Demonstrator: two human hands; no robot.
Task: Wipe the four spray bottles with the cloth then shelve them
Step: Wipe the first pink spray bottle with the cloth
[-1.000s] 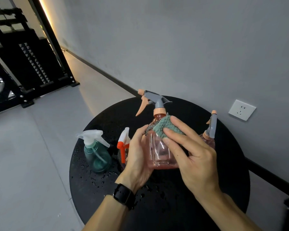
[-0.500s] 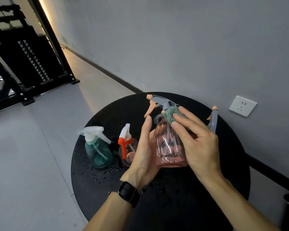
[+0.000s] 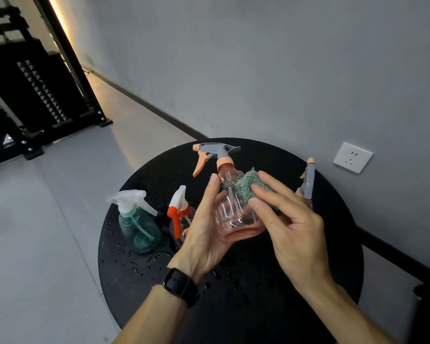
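Left hand (image 3: 206, 234) grips pink bottle (image 3: 236, 214); right hand (image 3: 291, 227) presses cloth (image 3: 251, 187) on it.

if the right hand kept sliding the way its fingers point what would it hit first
The right hand points up and left across the cloth it presses on the pink bottle. Going on, it would probably meet the bottle's neck, then the grey trigger head; depth is unclear.
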